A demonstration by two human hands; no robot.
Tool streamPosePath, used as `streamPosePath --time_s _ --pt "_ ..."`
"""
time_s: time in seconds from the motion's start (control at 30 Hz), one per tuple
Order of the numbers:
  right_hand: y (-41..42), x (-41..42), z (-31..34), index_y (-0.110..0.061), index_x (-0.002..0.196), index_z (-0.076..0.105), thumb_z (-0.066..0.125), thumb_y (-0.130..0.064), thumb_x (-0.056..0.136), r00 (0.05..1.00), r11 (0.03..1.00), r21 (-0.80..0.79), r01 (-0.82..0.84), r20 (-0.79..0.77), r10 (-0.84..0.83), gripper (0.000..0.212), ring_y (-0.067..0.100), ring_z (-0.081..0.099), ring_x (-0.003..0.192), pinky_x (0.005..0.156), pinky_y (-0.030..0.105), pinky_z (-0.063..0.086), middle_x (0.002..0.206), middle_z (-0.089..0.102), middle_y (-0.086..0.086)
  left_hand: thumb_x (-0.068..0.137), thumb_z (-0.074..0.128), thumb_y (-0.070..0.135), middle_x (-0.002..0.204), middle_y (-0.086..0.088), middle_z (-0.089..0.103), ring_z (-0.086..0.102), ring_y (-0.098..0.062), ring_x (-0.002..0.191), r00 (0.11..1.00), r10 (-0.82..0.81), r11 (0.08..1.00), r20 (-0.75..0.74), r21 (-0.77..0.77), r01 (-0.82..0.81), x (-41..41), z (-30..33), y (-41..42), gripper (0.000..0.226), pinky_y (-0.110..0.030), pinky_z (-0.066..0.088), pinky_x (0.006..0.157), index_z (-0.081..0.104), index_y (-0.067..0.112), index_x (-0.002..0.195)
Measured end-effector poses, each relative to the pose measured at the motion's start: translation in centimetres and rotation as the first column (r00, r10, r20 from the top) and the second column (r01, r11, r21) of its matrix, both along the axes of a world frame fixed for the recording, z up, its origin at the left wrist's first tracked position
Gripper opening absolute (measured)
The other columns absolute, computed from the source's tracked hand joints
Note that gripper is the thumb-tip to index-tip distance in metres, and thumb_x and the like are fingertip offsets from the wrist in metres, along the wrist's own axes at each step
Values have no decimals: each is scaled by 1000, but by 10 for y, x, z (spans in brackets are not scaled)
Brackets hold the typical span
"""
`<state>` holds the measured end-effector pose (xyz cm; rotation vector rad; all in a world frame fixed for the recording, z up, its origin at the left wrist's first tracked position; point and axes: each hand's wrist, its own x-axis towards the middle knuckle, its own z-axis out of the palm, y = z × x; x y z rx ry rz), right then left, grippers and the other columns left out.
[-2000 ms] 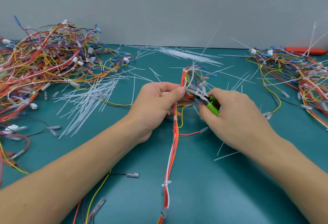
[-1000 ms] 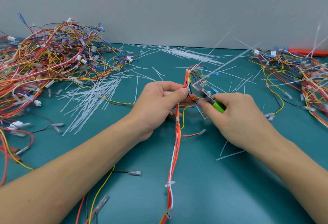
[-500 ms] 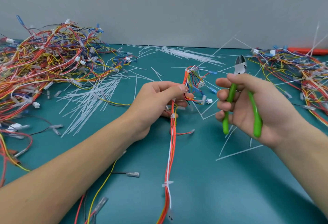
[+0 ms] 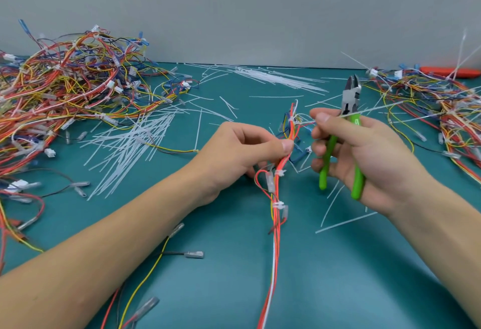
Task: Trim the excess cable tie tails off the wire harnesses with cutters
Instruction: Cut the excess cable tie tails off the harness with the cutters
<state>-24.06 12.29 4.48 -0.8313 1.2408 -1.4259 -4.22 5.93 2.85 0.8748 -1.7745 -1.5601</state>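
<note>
- Where the teal work mat (image 4: 234,276) meets the grey wall at upper left of the frame, a tangled heap of red, yellow and blue wire harnesses (image 4: 65,89) lies piled.
- Left of centre: a scatter of thin white cut cable-tie tails (image 4: 130,146) on the mat.
- Centre: the left hand (image 4: 234,154), fingers curled, pinches the red-and-white wire harness (image 4: 276,224) between thumb and fingers; the harness trails to the lower edge.
- Right of centre: the right hand (image 4: 364,157) grips the green-handled steel cutters (image 4: 348,130), nose up, and pinches a long white cable-tie tail (image 4: 377,108) running rightward.
- Far right: a second heap of harnesses (image 4: 442,110).
</note>
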Motion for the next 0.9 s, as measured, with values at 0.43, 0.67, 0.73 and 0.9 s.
streamPosePath --time_s 0.43,0.67,0.73,0.9 --pt "4 8 -6 -15 97 71 66 -16 98 987 999 -30 -33 -156 28 5 15 69 73 66 37 55 91 78 2 91 72 44 82 -6 78 67 -17 60 992 124 992 6 30 -124 -3 -2 -2 23 -19 41 47 72 21 88" --pt "6 12 -5 -17 99 68 65 -15 99 971 991 -130 -21 -240 -11 4 15 70 72 68 36 54 90 80 2 91 72 41 76 6 63 53 -10 65 1000 -8 994 -23 105 11 1 -4 -8 19 -20 40 54 78 23 90" --pt "6 14 -4 -18 98 67 64 -15 100 966 988 -156 -16 -256 -24 5 17 70 74 71 39 54 94 80 4 89 73 36 82 4 64 54 -12 70 995 15 991 -98 137 -2 1 -6 -7 21 -22 42 57 78 19 100" --pt "6 15 -4 -19 98 68 64 -18 101 963 990 -142 -14 -270 -25 5 19 71 76 73 42 54 100 80 6 88 74 33 93 3 70 57 -12 81 987 84 991 -134 115 -68 -1 -9 -4 29 -23 41 58 78 19 113"
